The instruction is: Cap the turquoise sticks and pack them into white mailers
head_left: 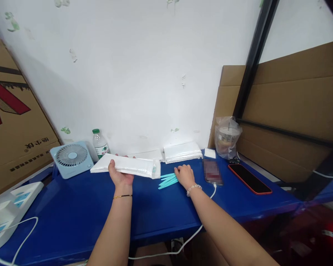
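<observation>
Behind a blue tabletop (83, 214), a white wall (144, 74) marked with peeling scraps is rising. Near the tabletop's middle, the left hand (121, 177) is holding a bundle of flat white packets (135, 166), thumb pressing on top, fingers wrapping beneath and behind. The bundle's long axis is running nearly nine to three o'clock, dipping slightly rightward, its clear plastic end pointing at three.

Taking the bundle as centre and the wall as twelve, turquoise strips (168, 181) are lying just past that end, between three and four, fanning with their long axes running roughly eight to two. The right hand (185, 176) is bending its fingers over their right ends; whether it is gripping any, I cannot tell.

Farther out, a stack of white packets (182, 152) is lying toward two, a charging smartphone (212, 171) and a red-cased phone (249, 179) toward three, and a bagged drink cup (228, 138) is standing between two and three. A green-capped bottle (100, 144) is standing at ten, a light-blue fan (72, 159) is leaning at nine, and a white power strip (27, 197) is lying toward eight.
</observation>
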Available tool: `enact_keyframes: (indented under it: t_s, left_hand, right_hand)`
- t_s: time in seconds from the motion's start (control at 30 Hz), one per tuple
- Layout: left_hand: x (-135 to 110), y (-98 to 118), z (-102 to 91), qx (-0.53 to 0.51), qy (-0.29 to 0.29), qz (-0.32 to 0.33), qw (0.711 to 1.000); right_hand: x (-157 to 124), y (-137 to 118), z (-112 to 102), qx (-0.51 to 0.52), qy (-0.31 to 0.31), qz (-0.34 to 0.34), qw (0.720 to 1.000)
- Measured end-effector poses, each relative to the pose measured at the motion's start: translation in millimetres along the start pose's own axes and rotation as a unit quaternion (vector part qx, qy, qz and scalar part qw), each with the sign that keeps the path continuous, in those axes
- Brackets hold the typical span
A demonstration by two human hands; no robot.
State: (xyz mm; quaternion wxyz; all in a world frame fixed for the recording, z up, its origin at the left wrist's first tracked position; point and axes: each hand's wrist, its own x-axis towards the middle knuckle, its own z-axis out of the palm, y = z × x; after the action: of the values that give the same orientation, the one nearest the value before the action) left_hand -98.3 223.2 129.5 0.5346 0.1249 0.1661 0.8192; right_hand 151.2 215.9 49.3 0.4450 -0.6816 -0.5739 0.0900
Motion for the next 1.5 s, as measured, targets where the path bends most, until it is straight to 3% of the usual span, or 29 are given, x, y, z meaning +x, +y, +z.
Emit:
enact_keyframes:
  t_s: [0.1, 0.2, 0.33, 0.43, 0.6, 0.77, 0.9, 1.13, 1.33, 1.5]
  left_hand:
    - [-1, -5, -6.6, -0.024, 0.008, -0.04, 0.999]
    - [-3, -10, -8.0, -0.033, 0.016, -0.054, 0.998]
    - [-9, -16, -2.9, -0.036, 0.025, -0.042, 0.998]
    - [-16, -20, 2.6, -0.046, 0.025, -0.041, 0.998]
    - [-22, -28, 6.6, -0.059, 0.042, -0.049, 0.996]
    - [-20, -30, 5.7, -0.03, 0.057, -0.041, 0.997]
    - [-19, -30, 10.5, 0.022, 0.033, -0.004, 0.999]
    - [-23, -36, 17.7, -0.007, 0.047, -0.032, 0.998]
    - [-18, -39, 8.3, -0.011, 0.052, -0.039, 0.998]
    - [-10, -36, 6.8, 0.03, 0.046, -0.014, 0.998]
  right_hand:
    - [-2, -8, -4, -0.051, 0.015, -0.051, 0.997]
    - [-3, -27, -21, 0.007, 0.022, -0.134, 0.991]
    - [-14, -60, -35, 0.045, -0.051, -0.299, 0.952]
    - [-20, -74, -30, -0.008, -0.072, -0.351, 0.933]
    - [-17, -73, -14, -0.052, -0.063, -0.366, 0.927]
    - [-13, -72, -12, -0.057, -0.068, -0.338, 0.937]
    - [-7, -74, -16, -0.064, -0.092, -0.308, 0.945]
    - [-7, -73, -8, -0.066, -0.175, -0.32, 0.929]
    - [-14, -73, 1, -0.102, -0.133, -0.339, 0.926]
    - [-9, -79, -11, -0.145, -0.117, -0.359, 0.914]
